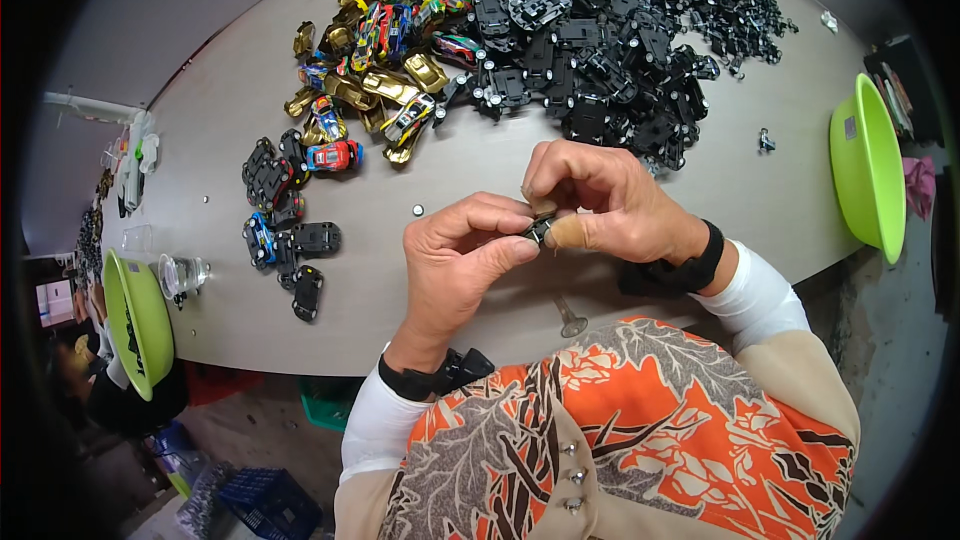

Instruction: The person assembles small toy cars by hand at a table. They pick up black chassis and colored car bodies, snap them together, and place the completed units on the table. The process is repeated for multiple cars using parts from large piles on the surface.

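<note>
Close to my body, over the near part of the table, both hands meet on one small dark toy car part (540, 230). My left hand (450, 255) pinches it from the left between thumb and fingers. From the right, my right hand (610, 205) grips it with the thumb and a bent forefinger; a tan covering wraps the thumb tip. Fingers hide most of the part, so its exact shape is unclear. A tiny wheel (418, 210) lies beside my left hand. Below my hands, a small flared metal piece (570, 320) rests near the table edge.
Black toy car chassis (600, 65) are heaped ahead, beside gold and coloured car bodies (390, 85). Several toy cars (318, 238) lie at left. Green basins (865, 170) flank the table, with a clear cup (180, 275) at left. A small wheel piece (766, 140) sits right.
</note>
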A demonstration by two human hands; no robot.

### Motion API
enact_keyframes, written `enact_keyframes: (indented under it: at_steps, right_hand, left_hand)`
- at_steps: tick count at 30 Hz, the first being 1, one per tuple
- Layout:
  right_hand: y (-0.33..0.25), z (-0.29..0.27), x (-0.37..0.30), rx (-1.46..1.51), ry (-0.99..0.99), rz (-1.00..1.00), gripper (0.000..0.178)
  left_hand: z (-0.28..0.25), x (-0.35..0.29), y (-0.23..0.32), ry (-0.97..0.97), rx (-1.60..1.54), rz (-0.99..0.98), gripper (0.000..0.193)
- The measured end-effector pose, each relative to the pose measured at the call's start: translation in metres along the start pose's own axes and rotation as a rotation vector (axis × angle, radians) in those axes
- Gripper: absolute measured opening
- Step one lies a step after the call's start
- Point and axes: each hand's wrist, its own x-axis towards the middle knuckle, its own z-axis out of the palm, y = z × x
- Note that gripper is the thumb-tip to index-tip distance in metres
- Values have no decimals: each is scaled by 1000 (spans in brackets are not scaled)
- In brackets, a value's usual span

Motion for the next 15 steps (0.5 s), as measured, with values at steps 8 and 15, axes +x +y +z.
enact_keyframes:
  at_steps: [8,15]
  right_hand:
    - [-6,1,1,41,84,-38,22]
    - [2,11,1,-308,277,-246,14]
  left_hand:
    - [2,3,3,45,-144,-19,19]
    - [5,7,0,118,-158,-24,21]
